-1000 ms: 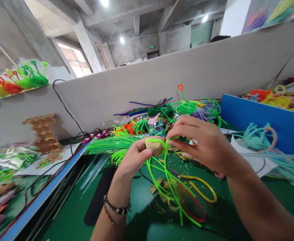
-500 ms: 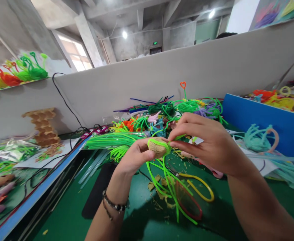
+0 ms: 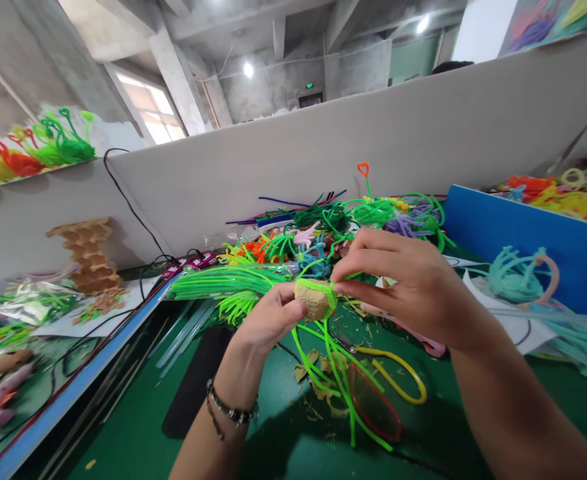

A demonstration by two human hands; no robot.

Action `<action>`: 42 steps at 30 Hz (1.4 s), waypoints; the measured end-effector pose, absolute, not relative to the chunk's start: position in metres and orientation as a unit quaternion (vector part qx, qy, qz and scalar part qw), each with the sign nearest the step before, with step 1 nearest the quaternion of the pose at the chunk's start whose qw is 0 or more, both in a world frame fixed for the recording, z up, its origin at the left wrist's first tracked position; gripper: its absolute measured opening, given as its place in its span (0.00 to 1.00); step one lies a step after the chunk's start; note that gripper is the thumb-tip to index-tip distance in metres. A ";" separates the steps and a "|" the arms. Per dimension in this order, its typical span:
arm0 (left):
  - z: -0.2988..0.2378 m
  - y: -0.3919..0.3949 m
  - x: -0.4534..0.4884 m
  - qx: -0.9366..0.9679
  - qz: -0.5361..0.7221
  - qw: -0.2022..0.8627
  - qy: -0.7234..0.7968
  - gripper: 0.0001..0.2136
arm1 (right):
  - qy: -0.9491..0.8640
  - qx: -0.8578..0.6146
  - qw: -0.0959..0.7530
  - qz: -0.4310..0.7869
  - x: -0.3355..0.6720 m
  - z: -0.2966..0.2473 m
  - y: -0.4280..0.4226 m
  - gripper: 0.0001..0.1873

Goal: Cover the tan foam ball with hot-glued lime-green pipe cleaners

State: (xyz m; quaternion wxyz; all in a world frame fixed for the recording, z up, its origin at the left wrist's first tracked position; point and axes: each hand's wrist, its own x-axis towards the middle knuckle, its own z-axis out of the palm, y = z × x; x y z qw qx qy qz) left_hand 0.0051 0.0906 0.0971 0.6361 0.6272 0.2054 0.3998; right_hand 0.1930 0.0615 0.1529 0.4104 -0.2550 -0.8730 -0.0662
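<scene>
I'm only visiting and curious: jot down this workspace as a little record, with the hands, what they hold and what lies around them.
Left hand: holds a tan lump
Right hand: fingertips pinched at a bright green strand on the lump's rim
Left wrist: dark beaded bracelet
Below the hands: scissors with yellow and red handles
Surface: green tabletop with scattered scraps
Behind: colourful heap, including a heart-topped green stem
Right side: blue panel

Lump (image 3: pixel 314 303) in left hand (image 3: pixel 273 315): tan, edged with lime-green stem (image 3: pixel 332 305). Scissors (image 3: pixel 353 349) below right hand (image 3: pixel 401 280): one handle loop yellow, other red. Bench (image 3: pixel 276 393) beneath both: deep green. Board (image 3: pixel 486 230) rightward: blue.
</scene>
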 end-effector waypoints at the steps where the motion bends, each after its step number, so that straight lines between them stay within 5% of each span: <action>1: 0.096 0.091 0.004 0.628 0.400 0.634 0.212 0.21 | -0.874 -0.258 0.407 -0.063 0.193 0.152 0.062 0.04; 14: 0.104 0.094 0.002 0.667 0.331 0.620 0.250 0.21 | -0.913 -0.288 0.287 0.012 0.199 0.151 0.068 0.08; 20: 0.102 0.090 0.005 0.620 0.353 0.673 0.195 0.20 | -0.898 -0.243 0.361 0.065 0.199 0.153 0.067 0.05; 42: 0.104 0.083 0.023 0.415 0.524 0.730 0.144 0.14 | -0.813 -0.279 0.434 -0.271 0.182 0.147 0.051 0.05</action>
